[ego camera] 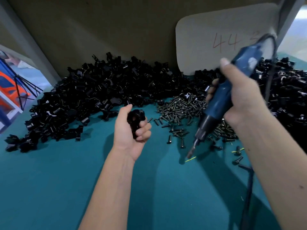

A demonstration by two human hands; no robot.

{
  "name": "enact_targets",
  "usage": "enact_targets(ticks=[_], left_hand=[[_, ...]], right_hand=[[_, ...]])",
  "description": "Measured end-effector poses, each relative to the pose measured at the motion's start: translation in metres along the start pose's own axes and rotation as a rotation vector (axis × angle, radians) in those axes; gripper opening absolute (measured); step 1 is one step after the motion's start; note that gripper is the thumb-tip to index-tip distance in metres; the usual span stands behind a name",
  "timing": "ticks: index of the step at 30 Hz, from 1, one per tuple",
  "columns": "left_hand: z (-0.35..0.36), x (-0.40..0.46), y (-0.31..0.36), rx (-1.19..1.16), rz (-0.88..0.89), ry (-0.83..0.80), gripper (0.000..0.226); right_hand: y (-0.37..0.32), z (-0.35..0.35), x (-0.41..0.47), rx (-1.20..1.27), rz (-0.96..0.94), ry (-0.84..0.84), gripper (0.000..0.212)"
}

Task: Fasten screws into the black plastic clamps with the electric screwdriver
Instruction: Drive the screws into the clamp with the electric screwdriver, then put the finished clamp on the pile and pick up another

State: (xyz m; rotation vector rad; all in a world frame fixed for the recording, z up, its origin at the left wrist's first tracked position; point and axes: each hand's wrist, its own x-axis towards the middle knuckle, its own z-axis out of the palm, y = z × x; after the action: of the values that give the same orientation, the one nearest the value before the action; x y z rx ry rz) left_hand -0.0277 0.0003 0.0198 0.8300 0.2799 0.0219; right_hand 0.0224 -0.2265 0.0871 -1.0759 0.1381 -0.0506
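Observation:
My left hand [131, 130] grips a black plastic clamp [135, 120] above the teal table, fingers curled round it. My right hand [239, 98] holds the blue electric screwdriver [221, 100], tilted with its bit [192, 149] pointing down-left, a little above the table and to the right of the clamp. A heap of dark screws [182, 107] lies behind and under the screwdriver. A large pile of black clamps [99, 90] spreads across the back of the table.
A second pile of black clamps [285, 90] sits at the right. A cardboard wall with a card marked "44" [224, 42] stands behind. The screwdriver's black cable [249, 188] trails over the teal table [58, 188] at right. Loose screws lie scattered near the bit.

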Motion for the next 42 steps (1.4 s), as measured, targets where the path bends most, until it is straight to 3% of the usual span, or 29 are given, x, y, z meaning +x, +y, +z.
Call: enact_targets(ticks=[4,7,12,18,24,31,33,35,38,42], left_hand=[[0.003,0.000,0.000,-0.163,-0.111,-0.071,0.044],[0.004,-0.001,-0.001,-0.203,-0.157,-0.062,0.033],[0.007,-0.002,-0.004,-0.206,-0.239,-0.055,0.039],[0.010,-0.002,-0.007,-0.121,-0.246,-0.109,0.046],[0.014,-0.001,-0.013,0.055,-0.178,-0.204,0.043],[0.040,-0.012,-0.026,0.475,0.125,-0.194,0.035],[0.053,-0.017,-0.034,0.613,0.248,-0.206,0.031],[0.070,-0.021,-0.044,0.687,0.312,-0.203,0.035],[0.104,-0.023,-0.067,0.771,0.289,-0.200,0.045],[0.167,-0.030,-0.104,0.666,0.056,-0.320,0.044]], right_hand=[[0.023,0.005,0.004,-0.186,0.031,-0.073,0.046],[0.037,0.005,0.008,-0.272,0.014,-0.111,0.045],[0.051,-0.003,0.013,-0.612,-0.084,-0.104,0.053],[0.066,-0.010,0.017,-1.115,-0.247,-0.007,0.053],[0.076,-0.011,0.020,-1.296,-0.274,0.042,0.052],[0.039,-0.005,0.008,-1.270,-0.236,-0.162,0.049],[0.021,-0.001,-0.001,-1.212,-0.366,-0.145,0.031],[0.004,-0.008,-0.012,-1.033,-0.365,-0.215,0.014],[-0.020,-0.036,-0.029,-1.034,-0.331,-0.295,0.028],[-0.065,-0.094,-0.044,-1.075,-0.328,-0.193,0.007]])
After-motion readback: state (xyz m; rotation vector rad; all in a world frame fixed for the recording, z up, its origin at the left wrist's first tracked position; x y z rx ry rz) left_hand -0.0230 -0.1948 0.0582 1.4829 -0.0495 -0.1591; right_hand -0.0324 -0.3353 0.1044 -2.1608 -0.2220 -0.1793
